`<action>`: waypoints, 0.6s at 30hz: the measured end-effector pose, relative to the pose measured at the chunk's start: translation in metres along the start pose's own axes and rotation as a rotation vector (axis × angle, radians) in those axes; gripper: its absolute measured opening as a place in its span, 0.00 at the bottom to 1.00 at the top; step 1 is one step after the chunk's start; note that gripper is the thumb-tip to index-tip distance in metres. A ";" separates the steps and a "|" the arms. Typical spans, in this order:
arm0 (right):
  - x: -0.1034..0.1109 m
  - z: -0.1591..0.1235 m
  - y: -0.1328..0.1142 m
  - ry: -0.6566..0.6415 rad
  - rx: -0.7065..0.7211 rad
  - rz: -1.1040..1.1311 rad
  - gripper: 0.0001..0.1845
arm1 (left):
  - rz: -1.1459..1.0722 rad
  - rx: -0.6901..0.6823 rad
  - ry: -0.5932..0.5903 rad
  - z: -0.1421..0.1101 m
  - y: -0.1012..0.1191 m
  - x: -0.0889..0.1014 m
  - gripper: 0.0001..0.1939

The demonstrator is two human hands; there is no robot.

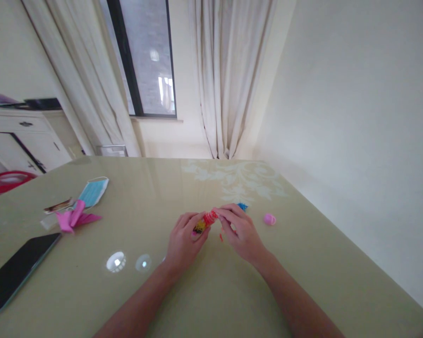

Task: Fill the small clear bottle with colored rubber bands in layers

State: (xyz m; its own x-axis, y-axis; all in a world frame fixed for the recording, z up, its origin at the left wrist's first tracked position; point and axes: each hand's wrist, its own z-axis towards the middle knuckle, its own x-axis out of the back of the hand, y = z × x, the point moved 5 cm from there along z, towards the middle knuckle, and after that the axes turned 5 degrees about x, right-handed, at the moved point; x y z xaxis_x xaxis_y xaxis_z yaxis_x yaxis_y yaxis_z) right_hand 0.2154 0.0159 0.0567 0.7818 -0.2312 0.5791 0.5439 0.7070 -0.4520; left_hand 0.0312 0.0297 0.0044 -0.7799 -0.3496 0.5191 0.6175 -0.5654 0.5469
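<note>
Over the middle of the table, my left hand (182,238) is closed around a small thing with a red, textured end and a yellow and black part (209,218). What kind of thing it is, I cannot make out. The fingertips of my right hand (243,234) are pinched together at its red end. A thin red strand (221,236) hangs below the right fingers. Just behind the right hand lies a small bright blue bundle (242,206), partly hidden. To the right of that hand sits a small pink rounded object with a loop (269,219).
On the left of the glossy table (127,305) are a dark-screened phone or tablet (17,272), a folded pink paper shape (74,218), a blue face mask (93,191) and a thin brown item (59,205). A wall (366,141) runs along the table's right side.
</note>
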 end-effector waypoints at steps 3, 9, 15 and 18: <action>0.003 0.002 0.003 0.032 -0.094 0.078 0.14 | -0.008 -0.006 0.003 0.000 0.001 0.000 0.17; 0.005 0.003 0.009 0.055 -0.154 0.163 0.09 | -0.025 -0.030 0.007 0.000 0.004 0.000 0.17; 0.001 -0.001 0.005 -0.059 -0.088 0.100 0.15 | 0.025 -0.118 0.024 -0.001 0.009 0.003 0.18; -0.003 -0.003 0.003 -0.118 -0.079 0.106 0.19 | 0.043 -0.147 0.039 0.000 0.011 0.006 0.19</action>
State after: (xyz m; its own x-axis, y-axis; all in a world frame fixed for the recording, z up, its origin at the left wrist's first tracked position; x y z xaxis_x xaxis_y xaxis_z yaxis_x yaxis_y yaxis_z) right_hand 0.2157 0.0168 0.0509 0.7976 -0.0746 0.5986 0.4858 0.6676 -0.5641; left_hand 0.0334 0.0216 0.0130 -0.7584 -0.4029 0.5124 0.6308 -0.6517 0.4212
